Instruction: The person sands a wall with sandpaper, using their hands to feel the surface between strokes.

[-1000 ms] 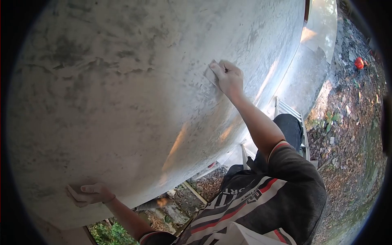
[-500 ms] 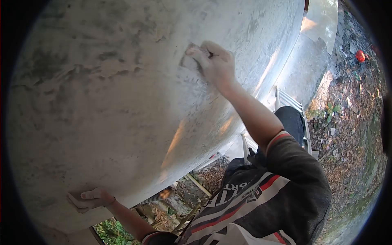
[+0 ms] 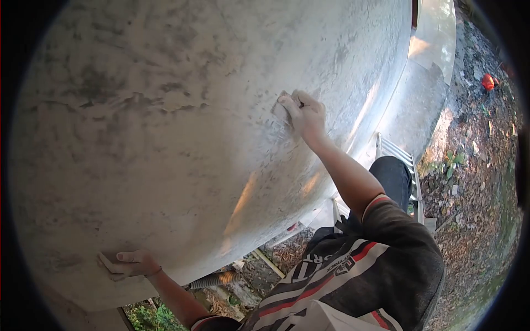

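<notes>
My right hand, coated in pale dust, is closed around a small flat dusty pad that looks like sandpaper. It presses this against a large grey-white plastered wall with dark smudges and rough, cracked patches. Most of the pad is hidden under my fingers. Low on the left, my left hand rests against the same wall near its lower edge, fingers stretched out and thumb apart, holding nothing.
A metal ladder stands beside my leg. Below are leaf-littered ground, a ribbed hose and green plants. A red object lies on the ground at the upper right.
My right hand has moved down and to the right across the wall with the pad. My left hand keeps its place on the wall; the view has shifted slightly.
</notes>
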The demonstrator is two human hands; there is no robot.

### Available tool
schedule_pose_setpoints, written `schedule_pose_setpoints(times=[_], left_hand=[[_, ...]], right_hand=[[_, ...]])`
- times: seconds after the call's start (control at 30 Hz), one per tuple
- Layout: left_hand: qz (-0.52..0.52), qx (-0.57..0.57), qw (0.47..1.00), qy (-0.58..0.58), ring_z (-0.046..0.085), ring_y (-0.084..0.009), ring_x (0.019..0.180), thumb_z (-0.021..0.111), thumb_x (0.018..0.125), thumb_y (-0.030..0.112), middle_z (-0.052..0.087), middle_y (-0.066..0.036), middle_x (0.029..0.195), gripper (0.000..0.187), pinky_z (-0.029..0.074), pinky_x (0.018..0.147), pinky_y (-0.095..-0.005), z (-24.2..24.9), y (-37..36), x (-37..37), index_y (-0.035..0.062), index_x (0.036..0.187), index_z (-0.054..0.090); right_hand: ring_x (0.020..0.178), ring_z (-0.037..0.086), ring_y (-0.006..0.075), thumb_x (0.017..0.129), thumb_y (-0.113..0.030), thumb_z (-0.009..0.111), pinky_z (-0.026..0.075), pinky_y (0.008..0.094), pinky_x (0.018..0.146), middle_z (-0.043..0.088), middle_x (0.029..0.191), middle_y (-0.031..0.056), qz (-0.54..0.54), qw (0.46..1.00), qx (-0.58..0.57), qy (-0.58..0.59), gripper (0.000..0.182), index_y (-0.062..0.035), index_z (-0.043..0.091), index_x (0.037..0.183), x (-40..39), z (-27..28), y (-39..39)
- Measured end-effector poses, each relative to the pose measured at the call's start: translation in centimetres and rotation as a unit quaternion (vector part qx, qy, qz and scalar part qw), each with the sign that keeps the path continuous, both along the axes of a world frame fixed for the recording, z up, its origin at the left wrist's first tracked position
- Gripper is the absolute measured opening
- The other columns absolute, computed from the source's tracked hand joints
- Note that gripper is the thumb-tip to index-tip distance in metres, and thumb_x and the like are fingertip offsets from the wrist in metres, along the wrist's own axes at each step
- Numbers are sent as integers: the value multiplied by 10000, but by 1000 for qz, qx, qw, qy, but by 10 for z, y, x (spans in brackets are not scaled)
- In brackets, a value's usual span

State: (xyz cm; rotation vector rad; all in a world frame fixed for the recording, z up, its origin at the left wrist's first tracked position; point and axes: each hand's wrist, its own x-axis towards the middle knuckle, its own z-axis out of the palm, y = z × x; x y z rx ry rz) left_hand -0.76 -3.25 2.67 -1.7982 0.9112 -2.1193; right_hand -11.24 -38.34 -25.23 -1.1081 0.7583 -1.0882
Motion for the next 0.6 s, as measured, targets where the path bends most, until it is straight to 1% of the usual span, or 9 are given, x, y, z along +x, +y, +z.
schedule_pose_setpoints(times=[0.03,0.13,0.23,0.33,0.37,0.43,0.53,0.6], left_hand=[[-2,1,1000,-3,430,-290,1144,307,981,365,515,-128,1232,453,309,932,-440,0,0,1,34,1232,486],[3,19,1000,-2,429,-294,1155,313,979,360,515,-129,1232,448,305,933,-458,2,6,2,32,1231,486],[11,14,1000,-13,447,-299,1139,318,980,354,521,-130,1223,445,311,927,-468,3,6,6,25,1227,488],[14,19,999,-31,469,-298,1113,315,983,345,531,-128,1208,439,330,917,-457,2,4,2,21,1222,490],[7,30,999,-37,475,-297,1107,314,984,341,534,-129,1202,436,336,913,-452,3,3,2,20,1219,492],[3,40,998,-42,480,-296,1100,312,985,332,538,-129,1192,431,347,907,-444,3,-1,2,17,1214,497],[10,30,999,-44,478,-296,1101,312,986,324,541,-132,1182,427,355,904,-439,-1,-5,-1,12,1204,506],[3,36,998,-42,478,-299,1101,314,985,323,542,-134,1177,428,352,907,-439,2,-4,-2,10,1197,513]], right_hand=[[503,369,164,784,-312,697,365,309,490,439,534,89,1,1000,13,-9,398,-31,474,612,1,-1,-1],[504,362,162,790,-315,692,353,321,487,423,532,84,-14,999,-44,2,397,-32,477,615,-6,41,-17],[535,334,72,801,-232,690,335,268,481,386,534,16,-7,998,-37,42,362,-10,479,607,-3,11,4],[543,328,72,796,-225,695,332,271,486,369,544,17,-19,1000,-17,5,351,-9,484,616,1,-3,8],[533,346,107,794,-263,693,342,287,489,390,543,45,-20,1000,-15,8,364,-15,489,621,3,-6,6],[512,384,177,788,-338,690,362,319,497,432,542,101,-21,999,-6,24,396,-28,500,630,-1,8,0],[542,334,71,798,-205,687,334,268,488,370,547,20,-42,999,20,-24,348,-4,470,615,1,35,-2],[543,336,72,800,-206,687,336,268,492,378,545,26,-36,999,32,-22,352,-1,466,619,2,11,8]])
